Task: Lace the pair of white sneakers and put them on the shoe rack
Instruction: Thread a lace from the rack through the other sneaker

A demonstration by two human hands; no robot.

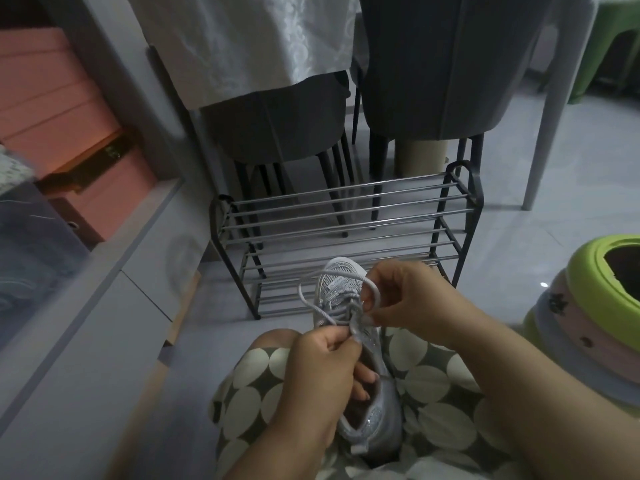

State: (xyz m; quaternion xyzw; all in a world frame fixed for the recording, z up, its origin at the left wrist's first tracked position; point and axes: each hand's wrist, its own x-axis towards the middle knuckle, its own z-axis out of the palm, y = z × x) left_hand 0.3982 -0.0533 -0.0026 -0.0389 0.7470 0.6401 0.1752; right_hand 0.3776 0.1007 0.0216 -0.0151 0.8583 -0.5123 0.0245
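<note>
A sneaker (349,327) lies in the person's lap, on polka-dot fabric (436,382), toe pointing away toward the rack (346,230). The left hand (322,372) holds the shoe near its opening; thumb and forefinger pinch a strand of the lace (332,289) at the tongue, while the other fingers (363,372) curl into the shoe's mouth. The right hand (401,299) pinches the lace too, holding a loop that arcs up over the laced front of the shoe. Both hands sit close together above the tongue.

The rack stands on the floor (554,168) just beyond the shoe, its metal-bar tiers bare where visible. Behind it stand two dark chairs (433,81), one partly draped by a white cloth (249,39). Green stools (588,306) are stacked at the right, pink boxes (52,109) at the left beside a grey cabinet (104,306). Only one sneaker is in view.
</note>
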